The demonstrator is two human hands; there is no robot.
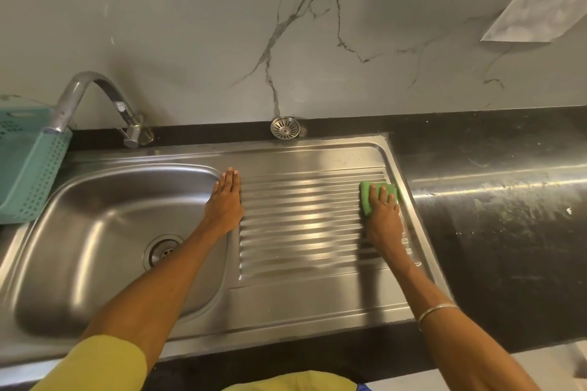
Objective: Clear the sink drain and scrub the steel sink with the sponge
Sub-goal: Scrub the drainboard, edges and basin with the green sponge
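Head cam looking down at the steel sink: a teal perforated basket hangs over its left edge, with the curved tap at the back-left corner. Bowl's on the left, open drain in its floor. Left hand lies flat, fingers together, on the strip between bowl and ribbed drainboard, holding nothing. The strainer sits on the black counter behind the sink's back edge. Right hand presses the green sponge down near the drainboard's right edge.
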